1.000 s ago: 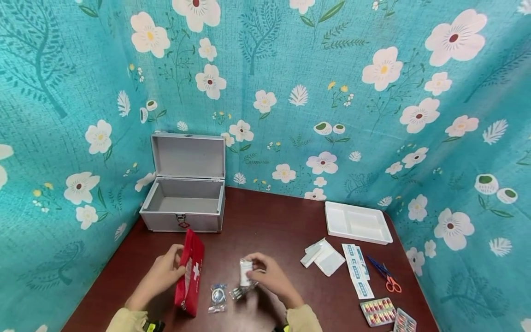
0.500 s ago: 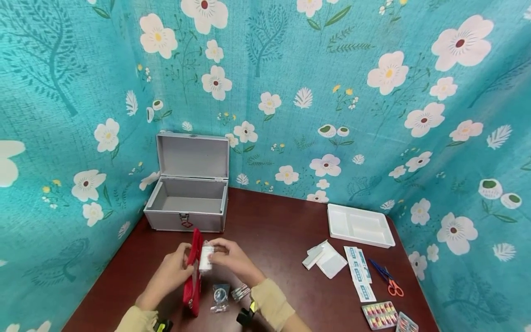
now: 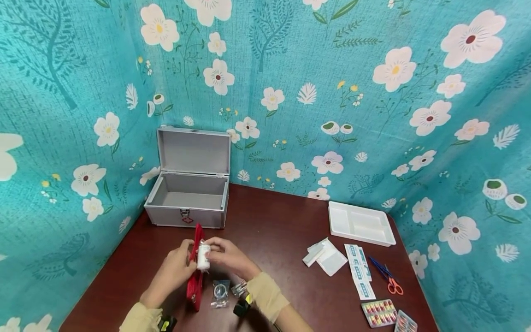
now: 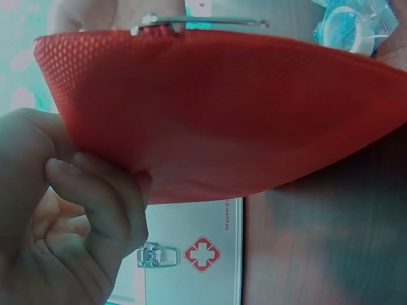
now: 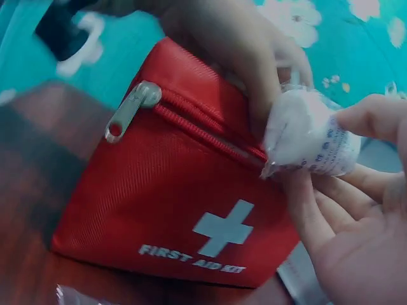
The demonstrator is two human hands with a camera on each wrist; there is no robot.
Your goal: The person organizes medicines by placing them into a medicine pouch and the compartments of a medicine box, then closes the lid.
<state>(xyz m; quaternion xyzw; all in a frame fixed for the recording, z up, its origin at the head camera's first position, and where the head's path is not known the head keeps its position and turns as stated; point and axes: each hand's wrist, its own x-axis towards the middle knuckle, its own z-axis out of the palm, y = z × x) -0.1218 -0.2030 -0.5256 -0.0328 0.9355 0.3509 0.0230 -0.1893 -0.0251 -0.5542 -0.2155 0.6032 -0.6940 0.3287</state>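
A red zippered first aid pouch (image 5: 172, 190) with a white cross stands upright on the dark table. My left hand (image 3: 172, 272) grips its upper part, fingers curled on its side in the left wrist view. Between the thumb and fingers of my right hand (image 3: 232, 258) is a white bandage roll (image 5: 305, 133) in clear wrap. The roll is right at the pouch's zipper opening (image 5: 210, 136). On the table just right of the pouch lie a small clear packet with a pale ring-shaped item (image 3: 220, 293) and a packet of small items (image 3: 239, 288), partly behind my right wrist.
An open grey metal case (image 3: 188, 198) stands at the back left. To the right are a white divided tray (image 3: 362, 223), white gauze packets (image 3: 327, 258), plaster strips (image 3: 359, 272), orange-handled scissors (image 3: 392, 282) and capsule blister packs (image 3: 379, 313).
My right hand has lifted the bandage roll from beside the small packets and carried it left to the pouch's opening. My left hand keeps hold of the pouch, now turned more edge-on.
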